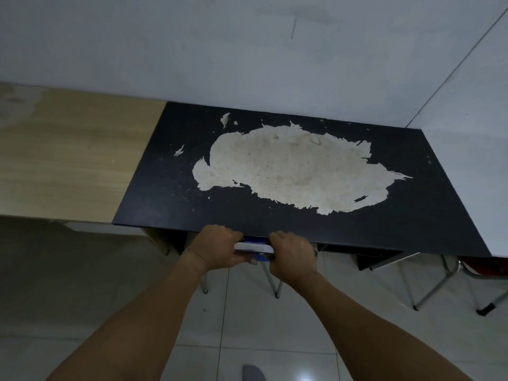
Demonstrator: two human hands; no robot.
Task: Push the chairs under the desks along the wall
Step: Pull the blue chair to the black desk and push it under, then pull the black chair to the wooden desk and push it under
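Observation:
A black desk (165,204) with a large worn pale patch stands against the white wall. A blue chair (254,247) sits almost wholly beneath its front edge; only the top of the backrest and two thin metal legs show. My left hand (214,250) grips the left end of the backrest. My right hand (292,255) grips its right end. Both hands are at the desk's front edge.
A light wooden desk (68,160) adjoins the black one on the left. Another chair with a red seat (483,268) and chrome legs stands at the right, near a white side wall. Pale tiled floor (247,339) lies below me.

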